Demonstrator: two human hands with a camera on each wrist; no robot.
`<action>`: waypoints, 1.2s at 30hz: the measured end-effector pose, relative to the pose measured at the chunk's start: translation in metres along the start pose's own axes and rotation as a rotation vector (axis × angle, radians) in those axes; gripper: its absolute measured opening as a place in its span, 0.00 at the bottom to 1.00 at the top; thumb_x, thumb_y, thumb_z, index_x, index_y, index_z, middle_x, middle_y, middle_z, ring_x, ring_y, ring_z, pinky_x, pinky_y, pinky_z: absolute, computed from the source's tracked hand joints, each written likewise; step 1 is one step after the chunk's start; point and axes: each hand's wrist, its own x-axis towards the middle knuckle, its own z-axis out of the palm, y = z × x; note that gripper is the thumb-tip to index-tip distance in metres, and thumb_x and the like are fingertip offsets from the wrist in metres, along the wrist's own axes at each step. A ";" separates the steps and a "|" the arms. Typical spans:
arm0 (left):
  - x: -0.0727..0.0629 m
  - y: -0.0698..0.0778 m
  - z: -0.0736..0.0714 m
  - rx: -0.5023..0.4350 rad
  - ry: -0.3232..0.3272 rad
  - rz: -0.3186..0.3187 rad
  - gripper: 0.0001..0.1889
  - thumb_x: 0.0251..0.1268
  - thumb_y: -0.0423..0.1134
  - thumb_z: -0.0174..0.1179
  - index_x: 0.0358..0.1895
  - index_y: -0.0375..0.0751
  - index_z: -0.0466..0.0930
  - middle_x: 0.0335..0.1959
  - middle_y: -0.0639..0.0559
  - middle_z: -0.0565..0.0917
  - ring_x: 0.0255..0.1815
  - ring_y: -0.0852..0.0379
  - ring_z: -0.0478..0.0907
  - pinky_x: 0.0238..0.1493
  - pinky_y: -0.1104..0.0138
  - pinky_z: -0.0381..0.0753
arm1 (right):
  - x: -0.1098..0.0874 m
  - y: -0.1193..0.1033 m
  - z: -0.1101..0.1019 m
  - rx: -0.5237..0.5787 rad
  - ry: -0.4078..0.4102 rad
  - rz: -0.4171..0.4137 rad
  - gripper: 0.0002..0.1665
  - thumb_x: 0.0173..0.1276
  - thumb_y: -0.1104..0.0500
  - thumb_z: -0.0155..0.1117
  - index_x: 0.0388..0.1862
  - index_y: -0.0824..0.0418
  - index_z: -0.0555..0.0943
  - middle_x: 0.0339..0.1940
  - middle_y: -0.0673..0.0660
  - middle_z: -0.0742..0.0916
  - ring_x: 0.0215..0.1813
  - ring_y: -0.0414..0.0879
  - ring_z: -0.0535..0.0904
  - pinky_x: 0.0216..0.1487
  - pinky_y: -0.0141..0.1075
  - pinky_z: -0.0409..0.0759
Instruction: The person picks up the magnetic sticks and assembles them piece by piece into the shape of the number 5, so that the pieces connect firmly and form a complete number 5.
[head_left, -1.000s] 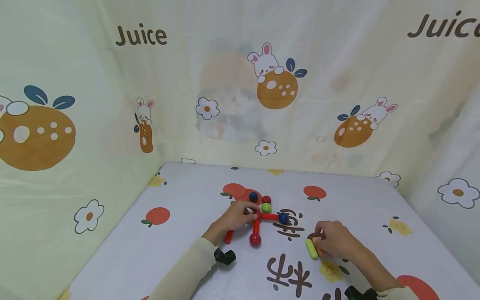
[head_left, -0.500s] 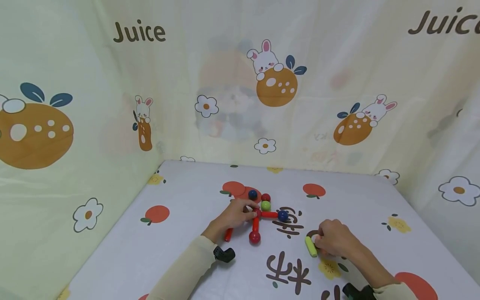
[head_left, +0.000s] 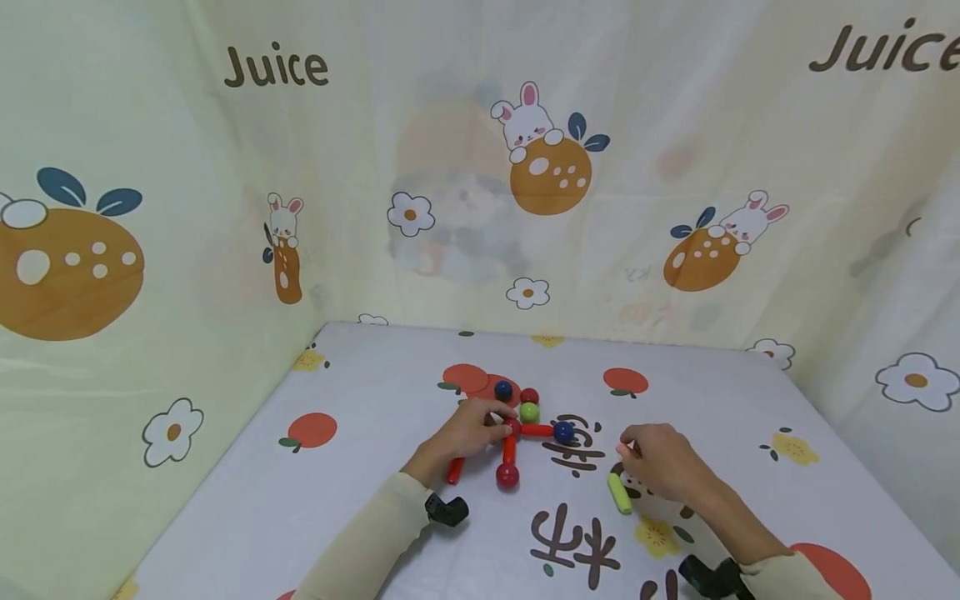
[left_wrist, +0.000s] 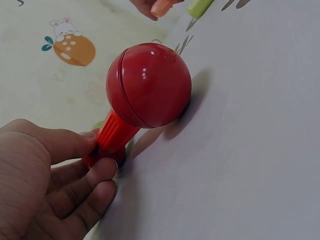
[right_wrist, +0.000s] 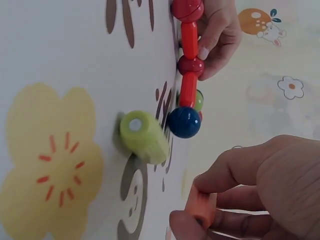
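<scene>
My left hand (head_left: 471, 432) grips the middle red ball (left_wrist: 90, 161) of a joined ball-and-rod toy. From that ball one red rod (head_left: 510, 451) runs toward me to a larger red ball (left_wrist: 150, 85), and another (head_left: 537, 431) reaches right to a blue ball (right_wrist: 185, 122). Between thumb and fingers, my right hand (head_left: 663, 458) pinches a short orange rod (right_wrist: 201, 204), held above the table. Below it lies a yellow-green rod (right_wrist: 145, 137) with a grey disc in its end.
Behind the left hand stand a green ball (head_left: 529, 413), a dark red ball (head_left: 529, 397) and a dark blue ball (head_left: 503, 391). A further red rod (head_left: 455, 471) shows beside the left wrist. Printed cloth covers the table (head_left: 375, 517), with hanging curtains (head_left: 450, 250) around it.
My right hand has picked up the orange rod from beside the yellow-green one and moved it up and slightly away from me. The left hand has kept its hold on the toy.
</scene>
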 end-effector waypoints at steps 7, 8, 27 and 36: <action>0.000 -0.002 0.001 -0.024 -0.003 -0.010 0.13 0.69 0.38 0.66 0.55 0.50 0.87 0.39 0.57 0.83 0.35 0.56 0.78 0.33 0.67 0.81 | 0.006 -0.014 -0.002 0.038 0.010 -0.029 0.10 0.62 0.62 0.71 0.41 0.67 0.85 0.26 0.53 0.82 0.28 0.45 0.74 0.27 0.35 0.75; 0.000 -0.002 0.001 -0.025 -0.004 -0.008 0.13 0.69 0.38 0.66 0.55 0.50 0.87 0.39 0.57 0.83 0.34 0.56 0.78 0.33 0.67 0.81 | 0.007 -0.016 -0.001 0.044 0.004 -0.032 0.09 0.62 0.62 0.71 0.40 0.66 0.85 0.26 0.52 0.81 0.27 0.45 0.74 0.27 0.35 0.74; -0.001 0.001 -0.001 -0.014 -0.001 0.029 0.14 0.69 0.38 0.66 0.55 0.46 0.87 0.37 0.58 0.84 0.32 0.57 0.78 0.31 0.68 0.80 | 0.028 -0.067 0.007 0.094 -0.085 -0.143 0.08 0.61 0.60 0.77 0.37 0.58 0.85 0.26 0.48 0.80 0.32 0.44 0.74 0.33 0.36 0.77; -0.001 0.001 -0.001 -0.025 -0.001 0.028 0.13 0.69 0.38 0.66 0.55 0.46 0.86 0.38 0.58 0.84 0.31 0.57 0.78 0.31 0.68 0.80 | 0.034 -0.078 0.021 0.106 -0.129 -0.158 0.08 0.60 0.62 0.77 0.36 0.56 0.84 0.26 0.47 0.80 0.33 0.44 0.74 0.35 0.36 0.77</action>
